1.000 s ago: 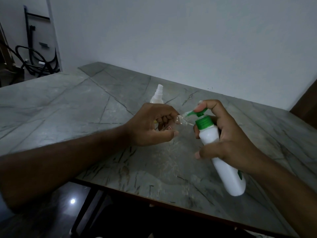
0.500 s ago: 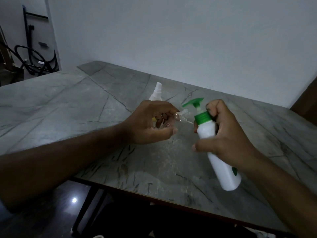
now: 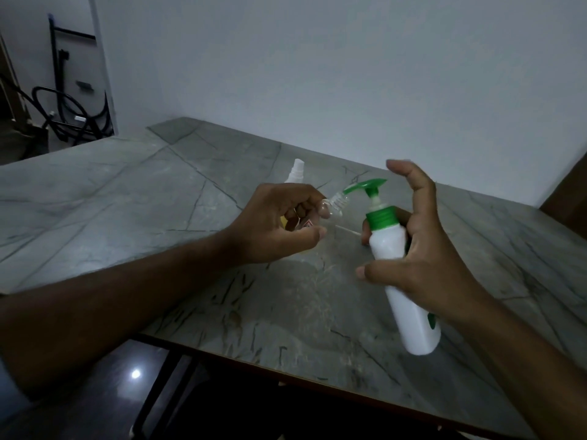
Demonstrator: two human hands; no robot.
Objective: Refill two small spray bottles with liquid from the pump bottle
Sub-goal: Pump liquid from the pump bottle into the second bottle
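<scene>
My right hand (image 3: 422, 249) grips a white pump bottle (image 3: 403, 281) with a green collar and green pump head (image 3: 365, 187), tilted above the table. The index finger is lifted off the raised pump head. My left hand (image 3: 279, 227) holds a small clear spray bottle (image 3: 336, 203) with its cap off, tilted so its threaded open neck sits right under the green spout. A second small spray bottle (image 3: 297, 171) with a white nozzle stands on the table behind my left hand, mostly hidden. A thin dip tube (image 3: 347, 230) lies on the table between the hands.
The grey marble table (image 3: 158, 201) reaches to a white wall at the back. Its near edge runs diagonally below my forearms, with dark floor beneath. Black cables and a frame sit in the far left corner (image 3: 63, 115). A dark wooden piece shows at the right edge.
My right index finger has come off the pump head, which has risen from pressed down. The pump bottle now stands a little more upright, with its spout over the small bottle's neck.
</scene>
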